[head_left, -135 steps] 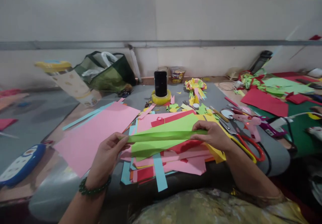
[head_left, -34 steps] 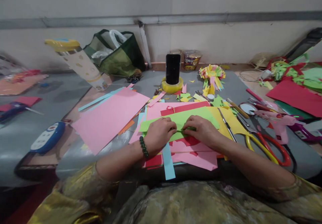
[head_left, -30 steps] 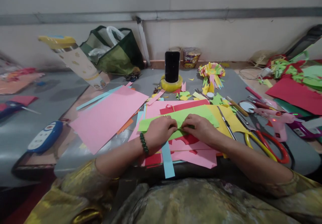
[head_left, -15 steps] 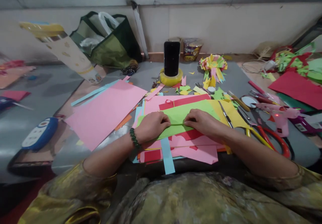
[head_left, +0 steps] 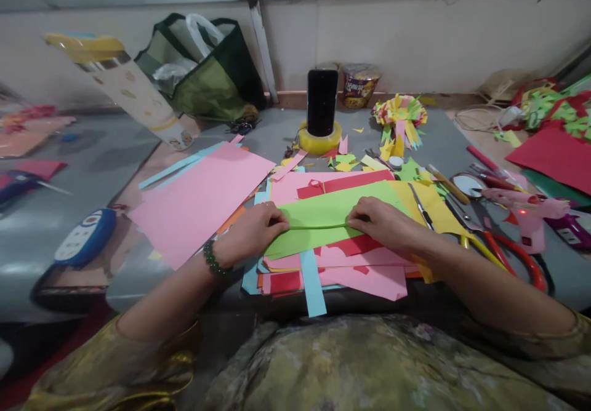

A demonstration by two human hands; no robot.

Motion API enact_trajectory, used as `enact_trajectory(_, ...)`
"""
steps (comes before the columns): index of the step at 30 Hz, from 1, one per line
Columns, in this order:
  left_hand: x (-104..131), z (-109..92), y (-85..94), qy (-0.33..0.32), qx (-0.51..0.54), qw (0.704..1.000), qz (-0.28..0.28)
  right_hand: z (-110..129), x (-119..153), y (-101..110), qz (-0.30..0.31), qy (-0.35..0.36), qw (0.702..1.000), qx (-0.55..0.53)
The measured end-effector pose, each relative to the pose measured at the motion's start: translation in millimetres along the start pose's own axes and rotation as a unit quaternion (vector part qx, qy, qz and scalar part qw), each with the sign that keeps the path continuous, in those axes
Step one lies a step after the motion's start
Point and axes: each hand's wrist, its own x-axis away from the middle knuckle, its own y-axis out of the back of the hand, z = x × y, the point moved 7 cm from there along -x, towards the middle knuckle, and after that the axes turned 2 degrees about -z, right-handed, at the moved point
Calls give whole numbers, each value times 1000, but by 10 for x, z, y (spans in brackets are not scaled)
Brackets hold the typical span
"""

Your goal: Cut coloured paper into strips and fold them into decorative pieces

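A sheet of light green paper (head_left: 323, 211) lies in front of me, with a raised fold running across it. My left hand (head_left: 258, 229) pinches the fold's left end between thumb and fingers. At the fold's right part, my right hand (head_left: 376, 220) is closed on the same paper. Beneath it is a pile of pink paper (head_left: 369, 279) and red paper (head_left: 285, 283). A light blue paper strip (head_left: 314, 285) sticks out of the pile toward me. Yellow paper (head_left: 436, 211) lies to the right, under my right forearm.
A large pink sheet (head_left: 203, 199) lies to the left. A phone (head_left: 322, 103) stands in a yellow tape roll (head_left: 319, 142) behind the pile. To the right are red-handled scissors (head_left: 517, 263) and a pink glue gun (head_left: 526, 214). A tilted bottle (head_left: 132, 97) and blue power strip (head_left: 85, 239) are left.
My left hand has slid left along the fold, away from my right hand, so more of the fold shows between them. My right hand keeps its grip. The view has shifted slightly.
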Motion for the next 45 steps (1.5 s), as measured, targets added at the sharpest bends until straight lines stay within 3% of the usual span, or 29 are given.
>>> enact_trajectory(4,58,117,46,2,21,1000,-11,19,7,-2,10,0,1000,20)
enact_trajectory(11,65,129,51,4,16,1000,-1,66,-12,-44,8,43,999,-18)
enact_trajectory(19,50,104,32,20,0,999,51,36,-14,-23,44,-5,999,2)
enact_trajectory(38,-11,26,68,28,-93,990,99,43,-100,-32,108,-68,991,39)
enact_trajectory(45,-29,-12,93,14,-188,976,112,78,-98,-10,113,-81,987,75)
